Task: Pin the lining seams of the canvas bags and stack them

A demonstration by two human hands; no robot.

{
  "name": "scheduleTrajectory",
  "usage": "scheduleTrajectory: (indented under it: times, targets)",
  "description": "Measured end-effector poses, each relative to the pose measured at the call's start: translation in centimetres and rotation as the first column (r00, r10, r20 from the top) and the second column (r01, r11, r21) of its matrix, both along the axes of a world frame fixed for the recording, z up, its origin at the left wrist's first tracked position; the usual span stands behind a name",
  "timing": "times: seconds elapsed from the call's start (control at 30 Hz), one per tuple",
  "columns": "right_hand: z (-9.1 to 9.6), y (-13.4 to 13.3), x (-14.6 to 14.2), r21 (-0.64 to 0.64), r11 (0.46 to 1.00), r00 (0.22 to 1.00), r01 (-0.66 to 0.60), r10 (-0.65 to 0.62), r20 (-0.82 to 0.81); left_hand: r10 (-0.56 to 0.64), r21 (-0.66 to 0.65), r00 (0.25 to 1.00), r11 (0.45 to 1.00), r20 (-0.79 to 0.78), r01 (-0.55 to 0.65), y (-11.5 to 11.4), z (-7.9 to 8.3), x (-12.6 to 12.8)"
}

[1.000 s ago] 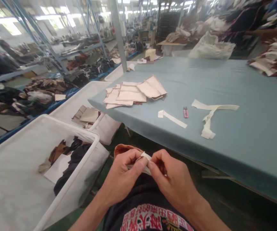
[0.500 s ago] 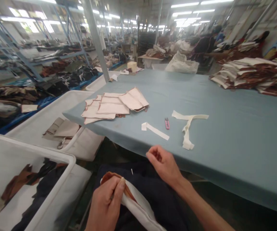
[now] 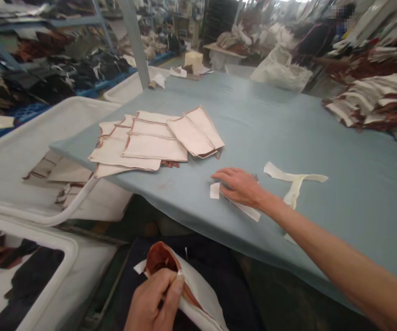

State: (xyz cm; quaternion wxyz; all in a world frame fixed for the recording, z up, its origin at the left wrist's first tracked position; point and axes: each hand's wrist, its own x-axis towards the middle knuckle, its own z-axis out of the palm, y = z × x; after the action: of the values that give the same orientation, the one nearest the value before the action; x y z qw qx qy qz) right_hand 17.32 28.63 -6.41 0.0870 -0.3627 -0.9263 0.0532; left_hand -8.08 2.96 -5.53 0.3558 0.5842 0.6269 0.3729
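My left hand [image 3: 158,299] pinches the edge of a cream fabric pouch [image 3: 203,294] with a brown lining, held over my dark-clothed lap. The pouch's mouth gapes toward the table. My right hand [image 3: 239,186] reaches out over the blue-green covered table [image 3: 253,124], fingers stretched and slightly spread. Under and beside it lies a white strip of tape [image 3: 250,211] with a folded end. Behind that hand only a small bit of the thread snips [image 3: 255,177] shows; the rest is hidden. A second cream strip [image 3: 296,178], T-shaped, lies to the right, partly covered by my forearm.
Several cream pouches with brown edging [image 3: 157,146] lie overlapped at the table's left. A tall pile of similar pieces [image 3: 374,101] stands at the far right. White bins [image 3: 70,234] with fabric pieces flank the table on the left. A metal post [image 3: 138,50] rises at the far-left corner.
My right hand has moved forward from the table's near edge onto the tabletop, over the tape strip and snips, its fingers now extended. My left hand still grips the pouch, whose mouth gapes wider.
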Motion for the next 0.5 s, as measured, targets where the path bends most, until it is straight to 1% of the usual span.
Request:
scheduleTrajectory:
  times: [0.07,0.13,0.2,0.27,0.37,0.43,0.5]
  targets:
    - [-0.2,0.5,-0.1,-0.010,0.994,0.994,-0.105,0.105,0.023,-0.012,-0.026,1.000,1.000,-0.006,0.012,0.5,-0.1,-0.4]
    - [-0.6,1.0,-0.1,-0.022,0.983,0.983,-0.184,0.185,0.024,-0.046,-0.045,0.999,0.998,-0.016,0.046,1.0,-0.2,-0.7]
    - [-1.1,1.3,0.0,-0.033,0.973,0.973,-0.229,0.229,0.002,-0.084,-0.055,0.996,0.995,-0.027,0.082,1.3,-0.1,-0.9]
    - [-1.5,1.5,0.1,-0.048,0.968,0.969,-0.246,0.244,-0.037,-0.103,-0.052,0.994,0.994,-0.037,0.101,1.5,0.0,-1.0]
    - [-1.4,1.0,-0.3,-0.080,0.974,0.971,-0.213,0.202,-0.127,-0.095,-0.065,0.994,0.994,-0.054,0.091,1.5,0.6,-1.1]
    - [-0.9,-0.1,-0.9,-0.104,0.985,0.970,-0.139,0.114,-0.216,-0.075,-0.086,0.996,0.994,-0.048,0.071,1.2,1.2,-1.2]
    - [-0.4,-1.5,-1.5,-0.145,0.989,0.950,-0.031,-0.016,-0.312,-0.048,-0.094,0.998,0.995,-0.036,0.044,0.8,1.8,-1.4]
